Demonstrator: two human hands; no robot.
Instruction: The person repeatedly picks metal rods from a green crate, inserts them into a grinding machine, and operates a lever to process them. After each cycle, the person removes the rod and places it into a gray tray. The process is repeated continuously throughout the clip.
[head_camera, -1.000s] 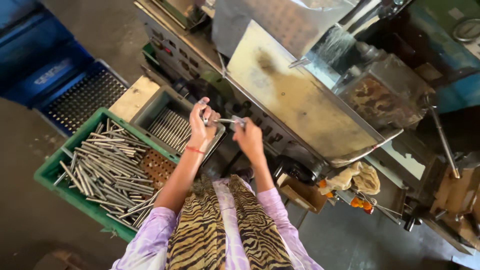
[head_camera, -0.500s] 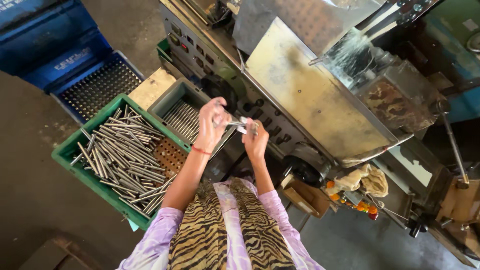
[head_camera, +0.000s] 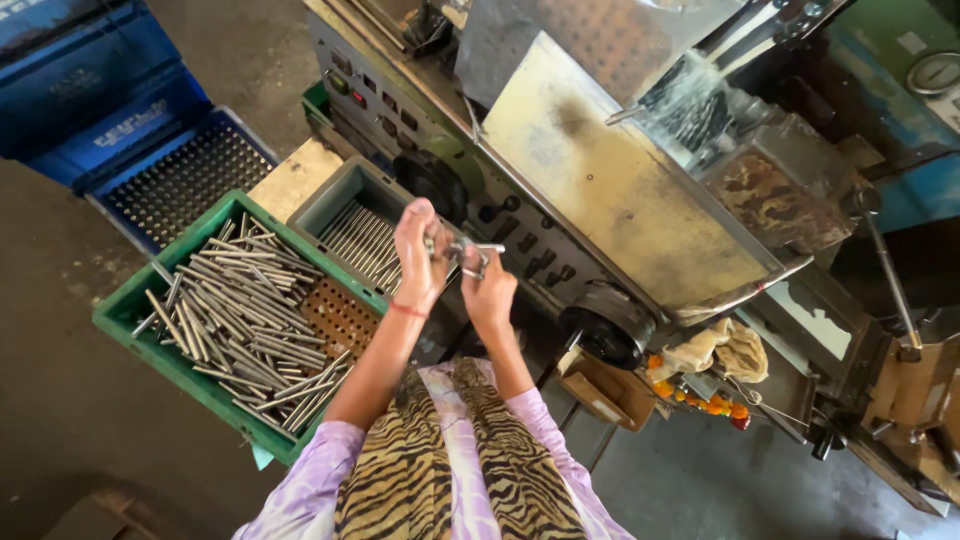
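- Left hand (head_camera: 418, 252) and right hand (head_camera: 487, 290) are together pinching one metal rod (head_camera: 470, 250).
- Green crate (head_camera: 130, 325) is holding many loose rods; grey tray (head_camera: 345, 195) is holding fewer, lined up.

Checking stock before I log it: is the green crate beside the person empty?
No, the green crate holds a loose heap of metal rods over most of its floor, beside the left hand.

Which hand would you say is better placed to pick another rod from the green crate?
Probably the left hand: it is on the side of the green crate, whereas the right hand is farther away.
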